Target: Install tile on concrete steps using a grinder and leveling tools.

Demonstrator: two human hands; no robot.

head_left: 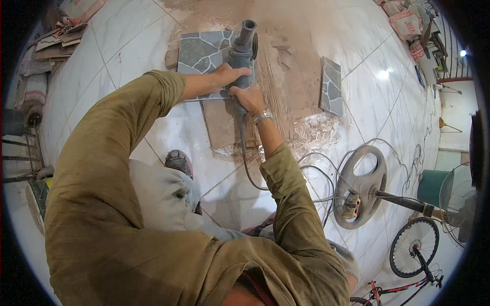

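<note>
Both of my hands are closed around a dark angle grinder (240, 58). My left hand (228, 76) wraps its body, thumb toward the right. My right hand (248, 98) grips the rear end, where the power cord (244, 145) comes out. A round side handle (248, 29) points away from me, and the disc (255, 46) is seen nearly edge-on at the right. Beneath the grinder lies a grey stone-patterned tile (201, 48) with white joint lines; the disc is by its right edge. Whether the disc touches the tile is hard to tell.
Worn wooden boards (219, 122) lie under the tile. A narrow patterned tile piece (332, 86) rests to the right, amid brown dust. Farther right are looping cables, a fan base (352, 176) with a power strip (351, 206), and a bicycle (414, 247). Sacks (406, 23) stand far right.
</note>
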